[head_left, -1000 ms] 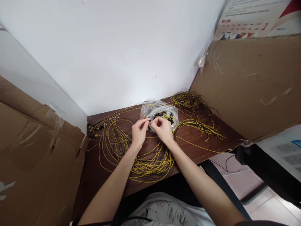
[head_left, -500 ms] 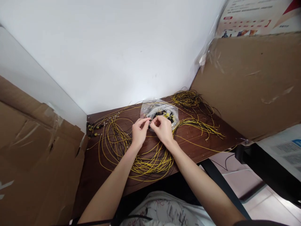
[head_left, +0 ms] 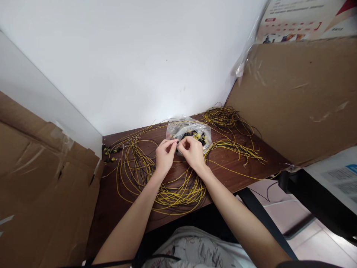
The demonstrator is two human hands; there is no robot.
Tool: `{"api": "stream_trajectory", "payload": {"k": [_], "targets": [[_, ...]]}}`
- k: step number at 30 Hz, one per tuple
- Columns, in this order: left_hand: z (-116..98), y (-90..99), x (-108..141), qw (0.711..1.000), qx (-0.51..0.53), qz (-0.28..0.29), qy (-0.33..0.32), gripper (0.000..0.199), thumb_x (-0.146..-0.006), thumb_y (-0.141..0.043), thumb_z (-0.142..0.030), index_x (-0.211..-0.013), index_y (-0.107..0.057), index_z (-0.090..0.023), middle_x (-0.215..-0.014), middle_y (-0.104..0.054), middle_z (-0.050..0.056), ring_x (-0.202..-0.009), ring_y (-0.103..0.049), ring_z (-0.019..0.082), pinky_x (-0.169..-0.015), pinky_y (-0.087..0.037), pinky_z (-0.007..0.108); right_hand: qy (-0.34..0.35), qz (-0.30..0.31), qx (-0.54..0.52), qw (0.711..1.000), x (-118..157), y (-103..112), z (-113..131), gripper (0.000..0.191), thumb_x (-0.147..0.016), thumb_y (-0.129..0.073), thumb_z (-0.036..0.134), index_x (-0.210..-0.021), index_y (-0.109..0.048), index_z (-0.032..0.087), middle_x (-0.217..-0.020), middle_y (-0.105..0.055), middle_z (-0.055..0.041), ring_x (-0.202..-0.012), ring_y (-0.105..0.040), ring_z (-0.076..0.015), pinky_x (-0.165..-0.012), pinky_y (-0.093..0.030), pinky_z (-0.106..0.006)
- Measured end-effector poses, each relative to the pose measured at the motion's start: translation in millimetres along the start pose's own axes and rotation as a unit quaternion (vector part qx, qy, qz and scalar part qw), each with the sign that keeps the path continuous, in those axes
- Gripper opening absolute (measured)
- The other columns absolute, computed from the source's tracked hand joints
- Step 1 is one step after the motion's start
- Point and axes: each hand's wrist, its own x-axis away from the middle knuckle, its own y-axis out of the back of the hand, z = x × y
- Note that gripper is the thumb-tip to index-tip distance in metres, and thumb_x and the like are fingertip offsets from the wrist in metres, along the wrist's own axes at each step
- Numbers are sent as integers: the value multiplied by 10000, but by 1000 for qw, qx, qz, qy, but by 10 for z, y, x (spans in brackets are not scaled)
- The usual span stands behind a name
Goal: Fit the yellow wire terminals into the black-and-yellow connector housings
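Observation:
My left hand (head_left: 165, 155) and my right hand (head_left: 193, 150) meet at the fingertips, each closed in a pinch. Between them is a tiny dark piece, too small to name. Just behind the hands lies a clear plastic bag (head_left: 174, 128), opened out, with black and yellow connector parts (head_left: 198, 136) in it. Yellow and black wires (head_left: 178, 197) loop across the dark wooden tabletop below and to the left of my hands. Their light tips (head_left: 135, 138) are gathered at the left.
A tangled wire bundle (head_left: 223, 116) lies at the back right, with more wire ends (head_left: 251, 153) fanned out nearer. Loose black and yellow parts (head_left: 110, 150) sit at the left edge. Cardboard boxes (head_left: 41, 178) flank the tabletop (head_left: 228, 173), and a white wall (head_left: 134, 67) stands behind.
Both hands keep the same fingertip pinch in nearly the same place. The view has shifted very slightly; the wires and bag lie as before.

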Motion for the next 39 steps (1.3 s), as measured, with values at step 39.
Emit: {"api": "stream_trajectory", "payload": {"k": [39], "targets": [[-24, 108, -57, 999, -12, -35, 16, 192, -788, -571, -253, -914, -674, -151, -876, -677, 74, -757, -639, 163, -717, -518, 283, -104, 31, -236, 966, -39, -80, -74, 205, -731, -587, 345, -738, -620, 142, -664, -622, -26, -572, -534, -122, -563, -429, -231]]}}
